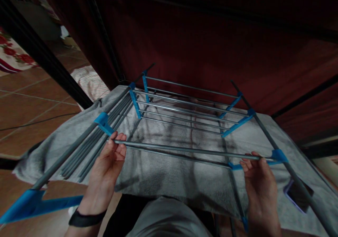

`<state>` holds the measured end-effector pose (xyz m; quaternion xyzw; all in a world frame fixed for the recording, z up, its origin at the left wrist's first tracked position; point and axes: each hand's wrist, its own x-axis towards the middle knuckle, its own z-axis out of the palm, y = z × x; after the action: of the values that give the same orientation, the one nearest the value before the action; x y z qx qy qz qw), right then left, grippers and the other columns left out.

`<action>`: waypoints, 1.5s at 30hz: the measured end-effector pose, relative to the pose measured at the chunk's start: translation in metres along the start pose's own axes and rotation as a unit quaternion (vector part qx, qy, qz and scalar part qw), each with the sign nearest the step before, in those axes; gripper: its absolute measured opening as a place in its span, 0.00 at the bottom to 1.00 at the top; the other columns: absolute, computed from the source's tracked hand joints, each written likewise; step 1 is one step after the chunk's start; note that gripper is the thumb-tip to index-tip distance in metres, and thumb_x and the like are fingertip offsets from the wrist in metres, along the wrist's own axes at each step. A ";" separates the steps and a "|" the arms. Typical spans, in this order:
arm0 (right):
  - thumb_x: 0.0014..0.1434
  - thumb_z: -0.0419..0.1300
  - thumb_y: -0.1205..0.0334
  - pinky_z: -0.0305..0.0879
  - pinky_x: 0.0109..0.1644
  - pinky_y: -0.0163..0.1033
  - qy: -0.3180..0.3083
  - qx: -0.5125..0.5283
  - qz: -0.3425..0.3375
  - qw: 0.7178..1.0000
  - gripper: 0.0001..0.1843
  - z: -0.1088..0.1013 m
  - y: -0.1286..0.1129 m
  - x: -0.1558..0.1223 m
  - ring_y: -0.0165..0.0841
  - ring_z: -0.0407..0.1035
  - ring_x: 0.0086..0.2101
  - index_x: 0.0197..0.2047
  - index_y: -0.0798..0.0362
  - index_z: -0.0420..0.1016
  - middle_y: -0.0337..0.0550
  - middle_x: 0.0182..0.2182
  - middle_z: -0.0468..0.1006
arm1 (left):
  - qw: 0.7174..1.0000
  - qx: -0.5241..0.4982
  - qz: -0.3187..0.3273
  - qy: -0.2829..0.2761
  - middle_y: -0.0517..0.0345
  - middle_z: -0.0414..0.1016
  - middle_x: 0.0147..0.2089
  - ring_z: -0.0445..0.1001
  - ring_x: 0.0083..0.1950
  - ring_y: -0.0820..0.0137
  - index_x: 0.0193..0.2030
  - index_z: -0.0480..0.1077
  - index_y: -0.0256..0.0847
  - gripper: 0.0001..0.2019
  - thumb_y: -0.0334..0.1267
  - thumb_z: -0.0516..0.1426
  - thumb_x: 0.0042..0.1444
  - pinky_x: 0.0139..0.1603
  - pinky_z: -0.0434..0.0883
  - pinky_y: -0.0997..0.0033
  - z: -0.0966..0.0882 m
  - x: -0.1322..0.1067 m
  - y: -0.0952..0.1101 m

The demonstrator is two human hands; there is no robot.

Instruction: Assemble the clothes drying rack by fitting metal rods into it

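A thin grey metal tube (pixel 182 148) runs across in front of me, held near both ends. Thumb and fingers of my left hand (pixel 108 164) close on its left end, beside a blue plastic bracket (pixel 103 122). On the other side, my right hand (pixel 258 177) pinches the tube close to the right blue bracket (pixel 280 156), where its end meets the bracket. Just below this tube lies a second crossbar (pixel 174 155). Both belong to a rack of grey tubes and blue brackets, with several crossbars (pixel 182 105) fitted farther back.
Several loose tubes (pixel 92 149) lie on a grey blanket (pixel 169 180) to the left. A phone (pixel 298 194) rests on the right, partly behind a long tube. Dark red fabric (pixel 211 43) stands behind the rack. Tiled floor (pixel 31 99) shows at left.
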<state>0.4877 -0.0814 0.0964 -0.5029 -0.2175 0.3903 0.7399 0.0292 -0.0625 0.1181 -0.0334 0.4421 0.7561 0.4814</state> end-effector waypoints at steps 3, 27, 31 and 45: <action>0.54 0.73 0.50 0.73 0.39 0.36 0.025 0.000 -0.009 1.000 0.15 -0.006 -0.003 0.001 0.29 0.75 0.34 0.40 0.50 0.80 0.35 0.35 0.80 | 1.000 -0.008 -0.004 0.006 0.55 0.83 0.41 0.83 0.41 0.74 0.45 0.79 0.38 0.15 0.27 0.50 0.72 0.41 0.82 0.80 0.001 0.000 -0.002; 0.55 0.68 0.52 0.58 0.71 0.53 0.154 -0.215 -0.208 0.942 0.23 -0.005 -0.009 -0.008 0.42 0.69 0.60 0.53 0.49 0.79 0.43 0.54 0.80 | 0.998 0.042 0.002 -0.039 0.56 0.80 0.39 0.79 0.37 0.74 0.39 0.78 0.44 0.16 0.29 0.50 0.73 0.28 0.76 0.82 0.013 0.014 0.001; 0.55 0.68 0.54 0.60 0.69 0.49 0.134 -0.201 -0.216 0.946 0.23 -0.007 -0.007 -0.007 0.40 0.71 0.58 0.54 0.49 0.79 0.42 0.53 0.80 | 0.996 0.061 0.005 -0.065 0.58 0.78 0.36 0.78 0.36 0.72 0.39 0.77 0.47 0.17 0.31 0.49 0.73 0.27 0.75 0.79 0.013 0.020 0.004; 0.52 0.73 0.54 0.54 0.76 0.59 0.115 -0.207 -0.231 0.944 0.30 -0.005 0.000 -0.010 0.45 0.71 0.61 0.58 0.40 0.77 0.40 0.57 0.80 | 0.998 -0.050 -0.008 -0.043 0.58 0.78 0.36 0.78 0.33 0.77 0.45 0.77 0.39 0.11 0.29 0.53 0.73 0.28 0.72 0.83 0.033 0.007 0.002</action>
<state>0.4852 -0.0924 0.0946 -0.6225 -0.3176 0.0944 0.7090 0.0364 -0.0351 0.1360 -0.0285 0.3821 0.7742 0.5038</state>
